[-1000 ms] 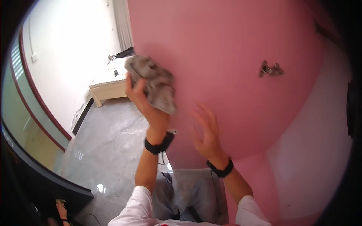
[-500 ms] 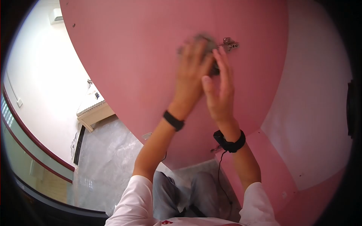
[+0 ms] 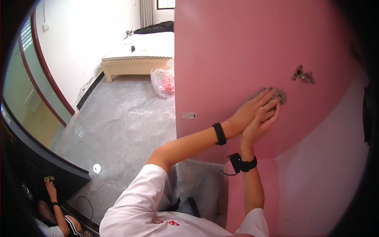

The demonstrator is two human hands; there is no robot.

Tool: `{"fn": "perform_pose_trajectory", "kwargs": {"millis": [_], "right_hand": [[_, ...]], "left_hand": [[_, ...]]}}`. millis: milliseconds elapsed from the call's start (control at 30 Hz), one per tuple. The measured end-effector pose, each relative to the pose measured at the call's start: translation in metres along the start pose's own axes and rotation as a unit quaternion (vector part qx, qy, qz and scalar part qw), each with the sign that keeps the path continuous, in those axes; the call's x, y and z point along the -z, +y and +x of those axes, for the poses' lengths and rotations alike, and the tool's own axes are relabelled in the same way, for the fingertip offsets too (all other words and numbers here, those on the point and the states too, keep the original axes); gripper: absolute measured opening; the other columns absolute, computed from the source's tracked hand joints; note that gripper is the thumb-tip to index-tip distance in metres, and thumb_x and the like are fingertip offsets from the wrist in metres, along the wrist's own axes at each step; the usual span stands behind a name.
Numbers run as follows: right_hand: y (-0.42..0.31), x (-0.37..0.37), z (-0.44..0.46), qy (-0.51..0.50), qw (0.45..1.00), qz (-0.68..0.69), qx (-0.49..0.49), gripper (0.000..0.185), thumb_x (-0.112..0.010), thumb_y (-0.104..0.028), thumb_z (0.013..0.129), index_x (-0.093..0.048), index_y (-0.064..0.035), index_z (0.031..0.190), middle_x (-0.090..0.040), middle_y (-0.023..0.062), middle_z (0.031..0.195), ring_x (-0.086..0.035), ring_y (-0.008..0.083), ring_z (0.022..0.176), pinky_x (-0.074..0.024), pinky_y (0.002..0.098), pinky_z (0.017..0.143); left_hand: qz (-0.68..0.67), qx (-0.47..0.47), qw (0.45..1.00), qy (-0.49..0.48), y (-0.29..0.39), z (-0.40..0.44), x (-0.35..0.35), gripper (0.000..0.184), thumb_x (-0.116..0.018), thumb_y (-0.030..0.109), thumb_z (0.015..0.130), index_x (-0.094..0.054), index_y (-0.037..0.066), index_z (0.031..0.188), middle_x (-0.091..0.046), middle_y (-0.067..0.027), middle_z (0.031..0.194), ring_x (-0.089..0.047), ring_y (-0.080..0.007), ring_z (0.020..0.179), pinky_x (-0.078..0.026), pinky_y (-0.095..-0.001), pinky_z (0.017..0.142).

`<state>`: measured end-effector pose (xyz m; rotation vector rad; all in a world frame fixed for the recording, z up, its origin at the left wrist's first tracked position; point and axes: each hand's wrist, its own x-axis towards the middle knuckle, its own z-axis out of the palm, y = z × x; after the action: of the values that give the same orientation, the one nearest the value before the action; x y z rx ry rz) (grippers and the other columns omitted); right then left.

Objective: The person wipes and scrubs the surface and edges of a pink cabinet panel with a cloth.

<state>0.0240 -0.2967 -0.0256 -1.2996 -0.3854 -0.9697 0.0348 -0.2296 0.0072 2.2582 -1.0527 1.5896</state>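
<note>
A crumpled grey cloth (image 3: 281,96) lies pressed against the pink panel (image 3: 221,51), below and left of a metal hinge (image 3: 303,74). My left hand (image 3: 248,112) holds the cloth flat against the surface, its fingers spread over it. Just beneath, my right hand (image 3: 256,128) rests against the left, fingers stretched up toward the cloth's lower edge. Part of the cloth is hidden under the fingers. Each wrist wears a black band, and a cable runs from the right one.
A small white label (image 3: 189,115) sits near the panel's left edge. Beyond are a bed (image 3: 136,65) and a plastic bag (image 3: 163,83) on the grey floor (image 3: 118,118). At lower left another person's hand (image 3: 50,185) holds a yellowish cloth (image 3: 49,179) by a dark surface.
The view has turned left, bringing the bed, the bag and the other person into sight. My hands and the cloth have moved down the panel, now below the hinge.
</note>
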Motion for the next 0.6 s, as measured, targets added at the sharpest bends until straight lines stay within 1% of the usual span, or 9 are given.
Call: {"fn": "perform_pose_trajectory", "kwargs": {"millis": [67, 100, 167, 200, 267, 333, 400, 500, 600], "right_hand": [[-0.007, -0.029, -0.010, -0.023, 0.998, 0.001, 0.056, 0.068, -0.067, -0.035, 0.097, -0.042, -0.0022, 0.151, -0.040, 0.0193, 0.159, -0.041, 0.0384, 0.144, -0.0318, 0.0506, 0.119], [-0.013, -0.046, -0.016, -0.032, 0.996, 0.000, 0.083, 0.068, -0.070, -0.035, 0.094, -0.045, -0.0034, 0.149, -0.041, 0.0189, 0.159, -0.041, 0.0401, 0.143, -0.0319, 0.0521, 0.119], [-0.022, -0.079, -0.025, -0.046, 0.990, -0.002, 0.136, 0.067, -0.074, -0.034, 0.089, -0.052, -0.0058, 0.146, -0.043, 0.0181, 0.158, -0.042, 0.0435, 0.142, -0.0321, 0.0553, 0.118], [-0.029, -0.094, -0.026, -0.047, 0.990, 0.000, 0.134, 0.067, -0.074, -0.034, 0.089, -0.052, -0.0058, 0.146, -0.043, 0.0181, 0.158, -0.042, 0.0435, 0.142, -0.0321, 0.0553, 0.118], [-0.053, -0.124, -0.024, -0.111, 0.968, -0.040, 0.222, 0.065, -0.077, -0.031, 0.081, -0.058, -0.0093, 0.139, -0.048, 0.0172, 0.155, -0.044, 0.0427, 0.138, -0.0335, 0.0557, 0.117], [-0.074, -0.149, -0.032, -0.152, 0.956, -0.030, 0.248, 0.062, -0.077, -0.027, 0.078, -0.061, -0.0126, 0.136, -0.051, 0.0163, 0.152, -0.046, 0.0414, 0.136, -0.0363, 0.0548, 0.113], [-0.087, -0.162, -0.050, -0.203, 0.943, -0.057, 0.259, 0.062, -0.077, -0.025, 0.076, -0.061, -0.0152, 0.136, -0.051, 0.0138, 0.152, -0.047, 0.0385, 0.137, -0.0396, 0.0521, 0.108], [-0.078, -0.160, -0.071, -0.208, 0.940, -0.060, 0.264, 0.063, -0.078, -0.024, 0.075, -0.062, -0.0165, 0.135, -0.052, 0.0117, 0.153, -0.048, 0.0358, 0.136, -0.0417, 0.0496, 0.105], [-0.058, -0.135, -0.067, -0.195, 0.946, -0.048, 0.254, 0.064, -0.079, -0.023, 0.075, -0.061, -0.0153, 0.136, -0.051, 0.0132, 0.153, -0.048, 0.0364, 0.136, -0.0412, 0.0505, 0.106]], "left_hand": [[0.009, 0.039, 0.999, 0.014, -0.013, -0.010, 0.030, 0.026, -0.067, 0.016, 0.086, -0.068, 0.007, 0.111, -0.050, -0.0130, 0.151, -0.044, -0.0408, 0.143, -0.041, -0.0546, 0.116], [0.012, 0.043, 0.999, 0.015, -0.022, -0.017, 0.047, 0.026, -0.067, 0.016, 0.086, -0.068, 0.007, 0.111, -0.050, -0.0130, 0.151, -0.044, -0.0408, 0.143, -0.041, -0.0546, 0.116], [0.001, 0.137, 0.990, 0.038, -0.044, -0.032, 0.081, 0.023, -0.068, 0.015, 0.087, -0.068, 0.007, 0.108, -0.052, -0.0136, 0.148, -0.045, -0.0410, 0.142, -0.042, -0.0548, 0.116], [0.002, 0.139, 0.990, 0.037, -0.055, -0.039, 0.098, 0.023, -0.068, 0.015, 0.087, -0.068, 0.007, 0.108, -0.052, -0.0136, 0.148, -0.045, -0.0410, 0.142, -0.042, -0.0548, 0.116], [0.123, 0.135, 0.980, 0.075, -0.072, -0.048, 0.124, 0.029, -0.067, 0.015, 0.088, -0.067, 0.009, 0.116, -0.050, -0.0148, 0.150, -0.044, -0.0426, 0.143, -0.040, -0.0551, 0.117], [0.184, 0.154, 0.967, 0.088, -0.080, -0.055, 0.149, 0.029, -0.067, 0.015, 0.088, -0.067, 0.009, 0.115, -0.050, -0.0147, 0.150, -0.044, -0.0424, 0.142, -0.041, -0.0550, 0.117], [0.222, 0.169, 0.956, 0.094, -0.080, -0.059, 0.161, 0.028, -0.067, 0.015, 0.088, -0.068, 0.009, 0.115, -0.051, -0.0146, 0.149, -0.044, -0.0422, 0.142, -0.041, -0.0549, 0.117], [0.240, 0.174, 0.951, 0.089, -0.074, -0.056, 0.160, 0.027, -0.067, 0.015, 0.088, -0.068, 0.009, 0.114, -0.051, -0.0144, 0.149, -0.045, -0.0419, 0.141, -0.041, -0.0547, 0.117], [0.236, 0.173, 0.953, 0.080, -0.061, -0.048, 0.142, 0.026, -0.067, 0.015, 0.088, -0.068, 0.009, 0.113, -0.052, -0.0142, 0.148, -0.046, -0.0417, 0.141, -0.041, -0.0545, 0.116]]}}
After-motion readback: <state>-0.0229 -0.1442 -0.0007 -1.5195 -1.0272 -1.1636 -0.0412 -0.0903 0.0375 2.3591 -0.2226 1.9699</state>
